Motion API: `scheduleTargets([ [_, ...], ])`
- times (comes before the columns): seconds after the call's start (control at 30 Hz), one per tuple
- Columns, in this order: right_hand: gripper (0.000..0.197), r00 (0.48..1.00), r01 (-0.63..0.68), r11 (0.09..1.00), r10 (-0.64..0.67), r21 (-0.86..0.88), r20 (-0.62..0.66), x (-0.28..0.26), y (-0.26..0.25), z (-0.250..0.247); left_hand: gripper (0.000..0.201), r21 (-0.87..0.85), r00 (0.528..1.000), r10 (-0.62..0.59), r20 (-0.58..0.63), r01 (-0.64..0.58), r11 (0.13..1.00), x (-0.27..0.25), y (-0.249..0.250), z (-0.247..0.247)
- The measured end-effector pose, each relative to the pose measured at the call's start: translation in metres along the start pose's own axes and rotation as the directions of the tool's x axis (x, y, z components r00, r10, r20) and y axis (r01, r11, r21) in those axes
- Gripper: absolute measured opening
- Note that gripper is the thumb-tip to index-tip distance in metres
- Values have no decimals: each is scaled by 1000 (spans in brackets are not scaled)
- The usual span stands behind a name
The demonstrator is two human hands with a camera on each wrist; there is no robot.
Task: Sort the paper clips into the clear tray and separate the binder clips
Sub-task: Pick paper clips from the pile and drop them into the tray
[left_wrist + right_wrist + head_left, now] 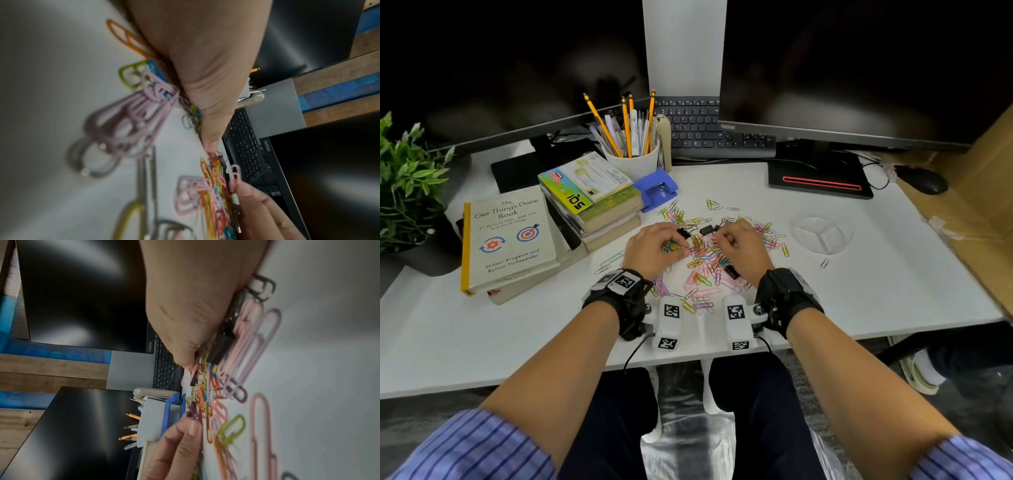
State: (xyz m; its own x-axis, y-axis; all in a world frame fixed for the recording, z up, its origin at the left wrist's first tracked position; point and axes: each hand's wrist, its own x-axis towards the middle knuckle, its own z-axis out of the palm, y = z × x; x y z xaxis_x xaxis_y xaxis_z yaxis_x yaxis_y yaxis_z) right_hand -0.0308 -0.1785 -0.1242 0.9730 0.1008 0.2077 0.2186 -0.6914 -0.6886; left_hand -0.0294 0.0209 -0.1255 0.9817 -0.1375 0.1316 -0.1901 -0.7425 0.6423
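Note:
A heap of coloured paper clips (703,260) covers the middle of the white desk (482,335). Black binder clips lie in it: one (707,229) between my hands, one (731,272) under my right wrist. My left hand (677,245) is curled over the heap's left side and grips a bunch of coloured paper clips (669,245). My right hand (722,238) is curled over the right side. In the left wrist view its fingers (252,201) pinch a pink paper clip (235,173). The clear divided tray (822,234) sits to the right, apart from both hands.
Stacked books (510,240) and a blue hole punch (655,188) stand left of the heap. A white pencil cup (635,159), a keyboard (702,130) and two monitors are behind. A loose clip (824,263) lies near the tray. A potted plant (407,185) is far left.

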Motion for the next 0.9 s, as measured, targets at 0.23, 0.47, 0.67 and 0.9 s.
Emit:
scheduleTargets([
  [0.23,15,954,-120,951,189,285,-231,-1,-1,-6,6,-68,999,-2,-49,-1,998,0,1,0],
  [0.47,17,904,-153,863,319,482,-284,-16,5,-8,10,-143,998,-43,-53,35,989,0,0,2],
  [0.67,26,857,-196,421,513,886,-54,-25,6,-28,10,-234,996,-75,48,84,969,1,8,-3],
  [0.9,26,866,-218,409,499,886,-17,-26,2,-29,31,150,896,308,319,-368,917,0,54,-4],
])
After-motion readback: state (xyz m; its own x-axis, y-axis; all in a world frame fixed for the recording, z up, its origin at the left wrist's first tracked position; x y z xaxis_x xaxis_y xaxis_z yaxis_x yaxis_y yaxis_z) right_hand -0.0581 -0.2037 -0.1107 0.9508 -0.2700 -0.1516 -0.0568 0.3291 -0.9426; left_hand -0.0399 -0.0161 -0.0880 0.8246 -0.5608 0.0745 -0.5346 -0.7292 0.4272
